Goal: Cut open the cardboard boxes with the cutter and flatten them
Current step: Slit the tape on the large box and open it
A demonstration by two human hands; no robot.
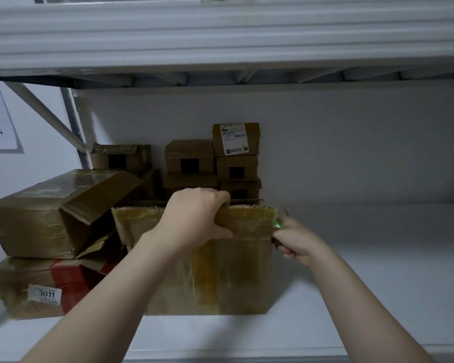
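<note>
You face a white metal shelf (364,271) that carries all the boxes. Near its front edge, about midway along, a brown cardboard box banded with yellowish tape (233,279) stands upright with its top flap raised. This is the box you are working on.

Toward the shelf's left end, a large brown taped carton with one end open (37,213) lies tilted on a flat brown and red carton labelled 3011 (24,279). Along the back edge sits a stack of small brown cardboard boxes (236,163); the top one has a white shipping label.

Your left hand (194,218) is curled over the top edge of the raised flap. The thumb is in front and the fingers are tucked behind, gripping it firmly.

Your right hand (296,242) is closed around a small cutter with a green part (278,225), held at the box's upper right corner. The blade is too small to make out, so it is unclear whether it touches the cardboard.

This looks like the cutting step, with the box not yet flattened. The next move probably calls for drawing the blade along the taped corner seam. Your left hand would need to steady the flap and stay out of the blade's path.
</note>
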